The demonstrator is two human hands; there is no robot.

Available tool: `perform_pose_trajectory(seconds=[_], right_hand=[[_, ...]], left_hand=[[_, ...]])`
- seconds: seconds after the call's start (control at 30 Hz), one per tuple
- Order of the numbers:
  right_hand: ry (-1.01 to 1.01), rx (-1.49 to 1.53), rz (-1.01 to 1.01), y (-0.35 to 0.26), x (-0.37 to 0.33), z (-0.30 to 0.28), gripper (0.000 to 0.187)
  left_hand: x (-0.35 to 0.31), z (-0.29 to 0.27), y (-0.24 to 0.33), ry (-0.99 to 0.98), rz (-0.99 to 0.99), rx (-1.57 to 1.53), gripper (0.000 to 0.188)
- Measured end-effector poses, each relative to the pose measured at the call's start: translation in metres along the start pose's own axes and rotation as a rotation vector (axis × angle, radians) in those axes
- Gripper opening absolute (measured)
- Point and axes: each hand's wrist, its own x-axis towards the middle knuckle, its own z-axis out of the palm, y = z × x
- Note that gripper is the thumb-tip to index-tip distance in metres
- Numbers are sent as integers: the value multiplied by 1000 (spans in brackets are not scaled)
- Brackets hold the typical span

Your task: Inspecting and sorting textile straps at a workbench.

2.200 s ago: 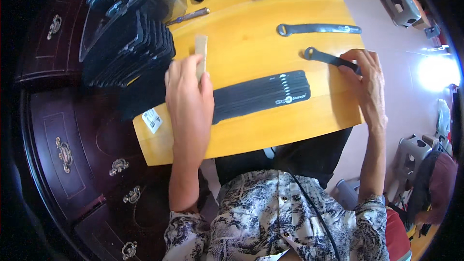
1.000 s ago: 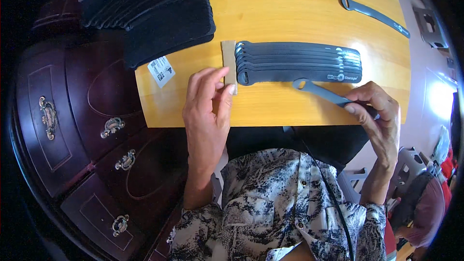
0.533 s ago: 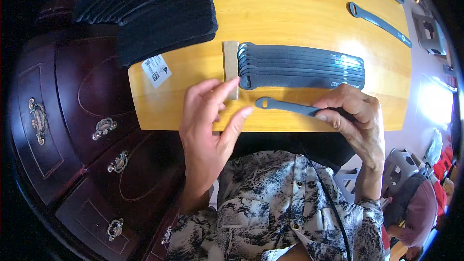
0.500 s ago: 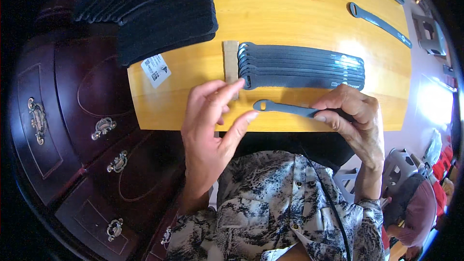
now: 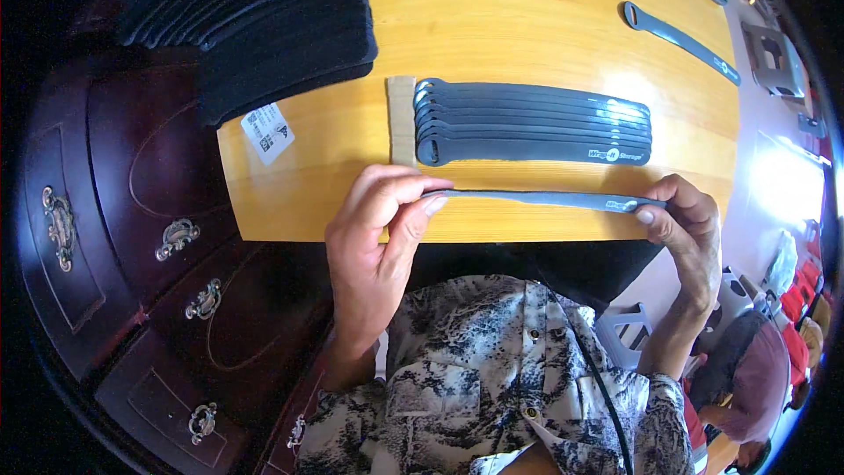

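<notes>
Surface (image 5: 527,35): A yellow wooden top is spread across the middle of the frame.
Black stack (image 5: 290,44): Dark, flat pieces are piled in overlapping layers at upper left, apparently parked clear of the hands.
Strap row (image 5: 527,123): Grey straps are overlapped at frame centre, looped ends at left; the stepped order presumably allows each strap to be seen.
Left hand (image 5: 374,224): The forearm is raised from the lower edge; the left end of the held strap (image 5: 527,199) is pinched narrowly between thumb and fingers.
Right hand (image 5: 686,229): The wrist is bent inward; the opposite end is pinched likewise, thumb below.
Held strap: It is stretched nearly level between both hands, just below the row in the frame, seen almost edge-on; it is probably gripped at both ends to be kept straight.
Loose strap (image 5: 677,40): It is laid slantwise at upper right.
Cardboard strip (image 5: 402,119): It is set upright in the frame just beside the looped ends, possibly as an alignment edge.
White sticker (image 5: 268,130): It is placed at left, below the stack.
</notes>
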Motion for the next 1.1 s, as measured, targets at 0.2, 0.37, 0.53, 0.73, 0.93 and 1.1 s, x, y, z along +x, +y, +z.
perform_pose_trajectory(seconds=[0.2,0.37,0.53,0.73,0.93,1.1], right_hand=[[25,124,27,4,0,6,21],[142,208,88,9,6,9,14],[255,185,56,8,3,11,16],[249,163,50,9,0,14,14],[265,123,18,10,3,14,17],[303,99,9,10,4,17,18]], left_hand=[[-1,3,2,-2,11,78,11],[-3,13,-4,212,32,153,14],[-5,21,-9,314,-96,115,17],[-2,21,-11,312,-39,207,17],[4,20,-9,295,17,299,16],[4,23,-10,297,5,291,18]])
